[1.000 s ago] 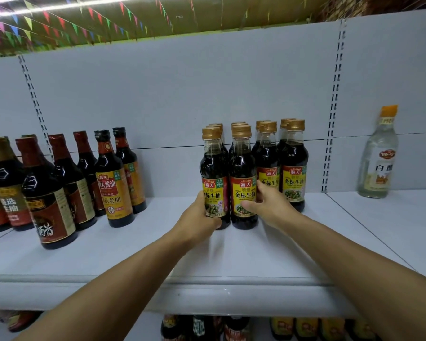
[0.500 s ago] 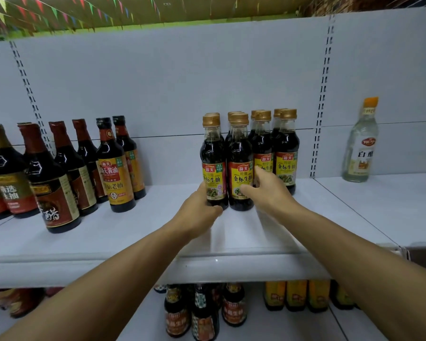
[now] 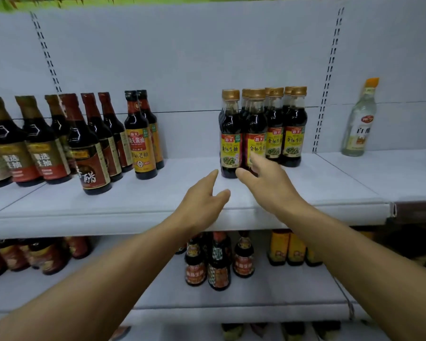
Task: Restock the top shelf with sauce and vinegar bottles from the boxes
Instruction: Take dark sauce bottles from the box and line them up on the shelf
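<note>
Head view of a white shop shelving unit. The top shelf (image 3: 158,200) carries three groups of bottles. At centre stands a tight cluster of gold-capped soy sauce bottles (image 3: 276,126) with yellow labels, all upright and touching one another, set back from the shelf's front edge. The left hand (image 3: 202,200) hovers over the shelf in front of the cluster, fingers extended and loosely spread, holding nothing and clear of the glass. The right hand (image 3: 263,178) is likewise wide, fingers straight, its fingertips (image 3: 255,157) lying over the lower label of the second front bottle; whether they touch it cannot be told. To the left, well apart from the cluster, stand two black-capped bottles with yellow labels (image 3: 139,141), one behind the other, and beside them a larger group of red-capped dark bottles (image 3: 84,148) running to the frame's left edge. At far right, past the slotted upright (image 3: 327,77), a single clear vinegar bottle (image 3: 359,121) with an orange cap stands alone near the back panel. The lower shelf (image 3: 268,299) holds further small sauce bottles (image 3: 217,262), partly hidden by the forearms.
</note>
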Tool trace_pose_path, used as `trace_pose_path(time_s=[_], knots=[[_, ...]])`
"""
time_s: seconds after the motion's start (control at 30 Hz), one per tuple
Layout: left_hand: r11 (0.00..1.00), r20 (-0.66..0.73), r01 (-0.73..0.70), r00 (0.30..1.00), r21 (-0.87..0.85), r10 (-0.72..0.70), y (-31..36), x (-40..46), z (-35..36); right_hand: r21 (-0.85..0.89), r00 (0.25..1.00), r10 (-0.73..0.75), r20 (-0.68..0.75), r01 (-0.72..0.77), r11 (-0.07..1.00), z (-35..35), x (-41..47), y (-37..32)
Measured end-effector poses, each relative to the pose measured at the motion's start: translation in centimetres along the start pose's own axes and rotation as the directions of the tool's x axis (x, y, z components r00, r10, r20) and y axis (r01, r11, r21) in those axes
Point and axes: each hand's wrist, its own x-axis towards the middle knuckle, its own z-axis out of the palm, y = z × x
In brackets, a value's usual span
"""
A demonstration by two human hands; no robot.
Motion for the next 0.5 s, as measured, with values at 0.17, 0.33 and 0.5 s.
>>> trace_pose_path(time_s=[0.17,0.33,0.5], knots=[[0.998,0.0,-0.041,0.999,-0.042,0.041,-0.7,-3.7,-0.6,0.002,0.997,-0.029,-0.067,0.029,1.0,1.3,-4.0,-1.4],[0.993,-0.006,-0.087,0.996,-0.084,0.087,-1.5,-7.1,-1.0,0.048,0.989,-0.064,-0.137,0.071,0.996,2.7,-7.9,-2.4],[0.988,0.014,-0.067,0.997,-0.138,0.07,-2.9,-10.2,-0.8,0.038,0.989,-0.076,-0.127,0.082,0.996,4.2,-10.7,-2.9]])
